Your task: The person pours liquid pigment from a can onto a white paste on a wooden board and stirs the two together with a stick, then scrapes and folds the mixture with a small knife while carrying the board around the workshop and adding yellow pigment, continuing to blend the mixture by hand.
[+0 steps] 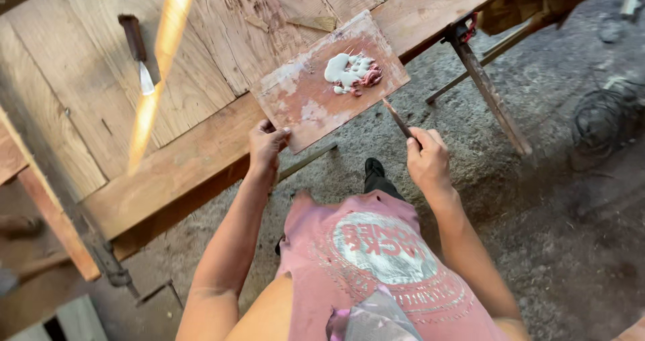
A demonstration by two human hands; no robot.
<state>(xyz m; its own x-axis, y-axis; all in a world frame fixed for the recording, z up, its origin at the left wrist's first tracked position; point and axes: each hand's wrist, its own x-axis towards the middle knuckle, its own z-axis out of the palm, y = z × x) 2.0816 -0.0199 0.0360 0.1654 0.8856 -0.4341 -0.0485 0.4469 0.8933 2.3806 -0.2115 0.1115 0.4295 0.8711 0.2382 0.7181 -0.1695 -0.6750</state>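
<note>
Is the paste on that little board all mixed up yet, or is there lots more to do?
Done: white and reddish paste already sits in a blob on the small board. In hand: the left hand grips the board's corner, and the right hand holds a thin stick beside it. Left: the colours are barely blended, mostly white with red at one edge. A putty knife lies unused on the wooden tabletop.

Stained board (pixel 316 92) bearing white-and-red putty (pixel 353 72), overhanging table edge.
</note>
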